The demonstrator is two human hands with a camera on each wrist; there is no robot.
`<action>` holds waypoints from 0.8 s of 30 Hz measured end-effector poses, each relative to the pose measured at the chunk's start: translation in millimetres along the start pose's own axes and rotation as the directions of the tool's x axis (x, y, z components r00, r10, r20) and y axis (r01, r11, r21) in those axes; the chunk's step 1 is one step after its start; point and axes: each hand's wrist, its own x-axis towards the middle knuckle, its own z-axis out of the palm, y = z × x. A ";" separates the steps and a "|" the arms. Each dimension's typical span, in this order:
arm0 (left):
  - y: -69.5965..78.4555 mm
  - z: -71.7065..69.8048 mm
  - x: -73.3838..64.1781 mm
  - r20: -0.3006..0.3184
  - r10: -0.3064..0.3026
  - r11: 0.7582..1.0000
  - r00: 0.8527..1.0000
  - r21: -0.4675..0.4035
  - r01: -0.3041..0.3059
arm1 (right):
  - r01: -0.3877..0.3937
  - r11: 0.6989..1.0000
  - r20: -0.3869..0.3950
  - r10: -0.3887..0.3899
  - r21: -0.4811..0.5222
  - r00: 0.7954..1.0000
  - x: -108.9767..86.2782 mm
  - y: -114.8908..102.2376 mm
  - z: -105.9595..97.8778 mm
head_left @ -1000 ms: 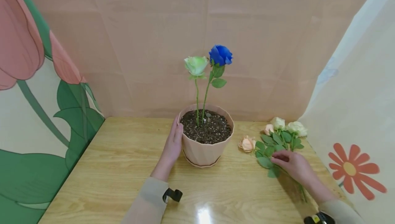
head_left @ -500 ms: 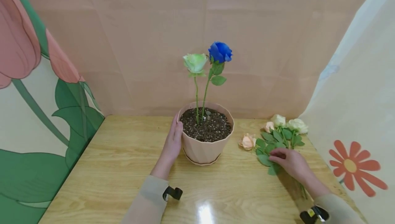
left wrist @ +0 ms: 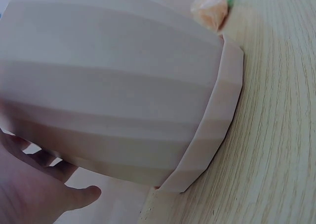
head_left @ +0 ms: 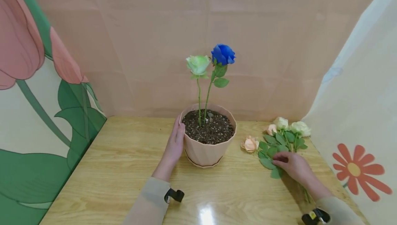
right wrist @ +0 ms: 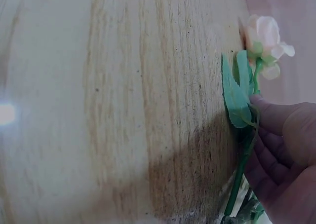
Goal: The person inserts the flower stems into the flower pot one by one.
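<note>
In the head view, a pink flowerpot (head_left: 206, 152) full of dark soil (head_left: 211, 133) stands mid-table on a saucer. Upright in the soil are a pale green rose (head_left: 198, 65) and a blue rose (head_left: 223, 54). Flat against the pot's left side rests my left hand (head_left: 174, 145), fingers extended along the wall; the thumb stands apart from it in the left wrist view. My right hand (head_left: 293, 166) is over the stems of a bunch of roses at the right. Thumb and fingers pinch the stem of a pale pink rose (right wrist: 265, 39) in the right wrist view.
White roses (head_left: 299, 128) and peach roses (head_left: 250, 144) lie with green leaves (head_left: 267, 163) on the wooden table (head_left: 118, 166). A pink cloth backdrop (head_left: 149, 45) hangs behind, close to the pot. Panels with printed flowers flank the table on both sides.
The whole head view shifts slightly. Left hand stays on the pot, and the right hand remains at the rose stems with barely any movement.
</note>
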 end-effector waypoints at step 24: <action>-2.8 1.7 1.0 -0.009 0.030 1.000 1.000 -0.002 -0.030 | -0.008 0.999 0.025 0.009 -0.037 1.000 3.4 -2.0 2.5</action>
